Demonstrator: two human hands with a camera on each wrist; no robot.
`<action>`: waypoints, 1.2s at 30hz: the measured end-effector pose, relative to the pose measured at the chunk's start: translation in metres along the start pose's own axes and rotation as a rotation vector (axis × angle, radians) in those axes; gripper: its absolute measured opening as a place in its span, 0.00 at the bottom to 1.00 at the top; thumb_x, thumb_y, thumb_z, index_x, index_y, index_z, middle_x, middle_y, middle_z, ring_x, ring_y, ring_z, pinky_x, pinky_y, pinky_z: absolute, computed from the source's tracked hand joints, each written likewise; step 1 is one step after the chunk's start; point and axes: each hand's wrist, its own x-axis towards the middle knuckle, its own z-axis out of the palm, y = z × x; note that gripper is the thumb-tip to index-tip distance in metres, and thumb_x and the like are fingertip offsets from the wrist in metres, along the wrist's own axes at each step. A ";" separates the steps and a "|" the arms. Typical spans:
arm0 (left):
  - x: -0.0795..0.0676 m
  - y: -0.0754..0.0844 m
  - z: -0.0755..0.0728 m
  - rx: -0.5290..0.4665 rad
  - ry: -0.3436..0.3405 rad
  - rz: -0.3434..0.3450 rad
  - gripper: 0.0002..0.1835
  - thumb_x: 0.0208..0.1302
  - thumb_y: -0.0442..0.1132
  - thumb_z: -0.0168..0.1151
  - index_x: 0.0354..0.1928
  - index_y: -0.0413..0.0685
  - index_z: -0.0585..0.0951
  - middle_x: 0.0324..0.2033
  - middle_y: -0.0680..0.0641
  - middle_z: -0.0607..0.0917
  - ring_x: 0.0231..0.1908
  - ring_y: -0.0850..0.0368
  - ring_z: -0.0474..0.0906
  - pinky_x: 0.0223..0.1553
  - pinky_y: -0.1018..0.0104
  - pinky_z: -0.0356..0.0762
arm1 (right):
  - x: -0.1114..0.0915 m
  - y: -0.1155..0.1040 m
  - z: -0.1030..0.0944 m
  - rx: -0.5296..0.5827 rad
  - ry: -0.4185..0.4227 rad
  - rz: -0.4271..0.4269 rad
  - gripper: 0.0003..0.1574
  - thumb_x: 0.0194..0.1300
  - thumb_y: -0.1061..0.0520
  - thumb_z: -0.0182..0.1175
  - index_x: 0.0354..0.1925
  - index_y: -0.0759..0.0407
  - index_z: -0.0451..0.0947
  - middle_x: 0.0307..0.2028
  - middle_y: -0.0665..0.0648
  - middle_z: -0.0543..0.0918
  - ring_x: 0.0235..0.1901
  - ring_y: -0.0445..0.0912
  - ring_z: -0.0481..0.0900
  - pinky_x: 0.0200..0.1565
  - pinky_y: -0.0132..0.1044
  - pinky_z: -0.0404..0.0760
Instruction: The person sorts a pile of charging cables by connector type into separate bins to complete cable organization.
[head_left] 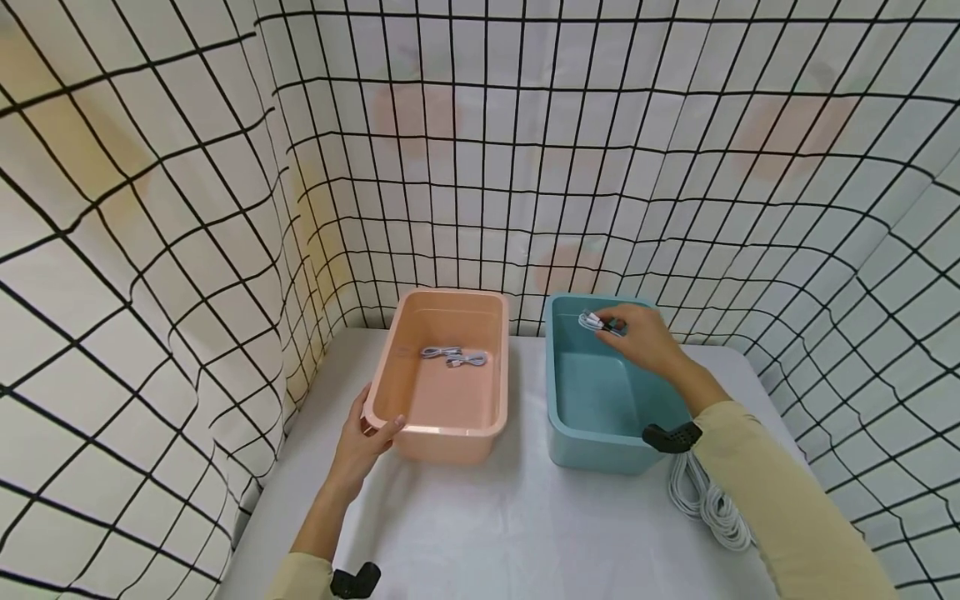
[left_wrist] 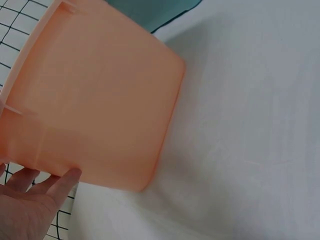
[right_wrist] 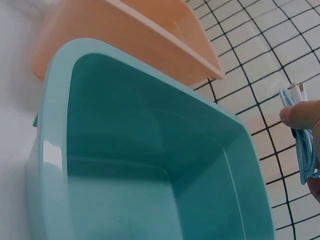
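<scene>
My right hand [head_left: 640, 333] pinches a small coiled white charging cable [head_left: 591, 321] between thumb and fingers, over the far part of the teal bin [head_left: 557, 400]. In the right wrist view the cable's loops [right_wrist: 303, 150] hang from the fingertips, and a plug end stands up above the thumb. At its near left corner, the peach bin [head_left: 450, 450] is held by my left hand [head_left: 360, 446], the thumb over the rim and the fingers along the outer wall. Two coiled white cables [head_left: 467, 360] lie close together on the peach bin's floor.
A larger bundle of white cable [head_left: 712, 504] lies on the white table [head_left: 480, 533] at the teal bin's near right corner, partly behind my right sleeve. Black wire grid panels [head_left: 495, 167] backed with white cloth surround the table at the back and both sides.
</scene>
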 end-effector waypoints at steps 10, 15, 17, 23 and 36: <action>-0.001 0.001 -0.001 0.000 0.003 0.005 0.52 0.66 0.46 0.74 0.83 0.60 0.51 0.70 0.33 0.69 0.61 0.39 0.73 0.59 0.40 0.76 | 0.015 -0.010 0.009 0.007 -0.043 -0.030 0.21 0.68 0.59 0.70 0.57 0.65 0.85 0.48 0.62 0.86 0.43 0.55 0.81 0.43 0.52 0.81; 0.001 -0.001 -0.002 0.003 0.006 0.006 0.52 0.65 0.47 0.75 0.83 0.61 0.51 0.69 0.33 0.69 0.60 0.40 0.74 0.59 0.42 0.77 | 0.028 -0.020 0.013 0.032 -0.087 -0.013 0.21 0.70 0.59 0.69 0.59 0.63 0.84 0.50 0.61 0.86 0.44 0.53 0.79 0.43 0.50 0.79; 0.001 -0.002 -0.002 0.003 0.004 0.004 0.52 0.65 0.47 0.74 0.83 0.62 0.52 0.68 0.34 0.70 0.60 0.41 0.75 0.59 0.43 0.77 | 0.034 -0.024 0.014 0.032 -0.094 -0.022 0.21 0.70 0.58 0.69 0.59 0.63 0.84 0.50 0.61 0.86 0.44 0.54 0.80 0.44 0.50 0.79; 0.002 -0.003 -0.002 0.002 0.005 0.001 0.51 0.66 0.45 0.74 0.83 0.64 0.52 0.67 0.34 0.72 0.59 0.42 0.76 0.58 0.45 0.78 | 0.050 -0.038 0.021 0.018 -0.119 -0.069 0.21 0.70 0.58 0.69 0.59 0.64 0.84 0.50 0.62 0.86 0.46 0.56 0.82 0.48 0.53 0.81; 0.002 -0.002 -0.002 -0.001 0.018 0.011 0.51 0.66 0.44 0.74 0.83 0.59 0.52 0.67 0.33 0.71 0.59 0.40 0.75 0.58 0.42 0.77 | 0.078 -0.062 0.049 0.041 -0.143 -0.091 0.21 0.69 0.58 0.70 0.58 0.64 0.84 0.48 0.59 0.87 0.42 0.51 0.81 0.41 0.47 0.82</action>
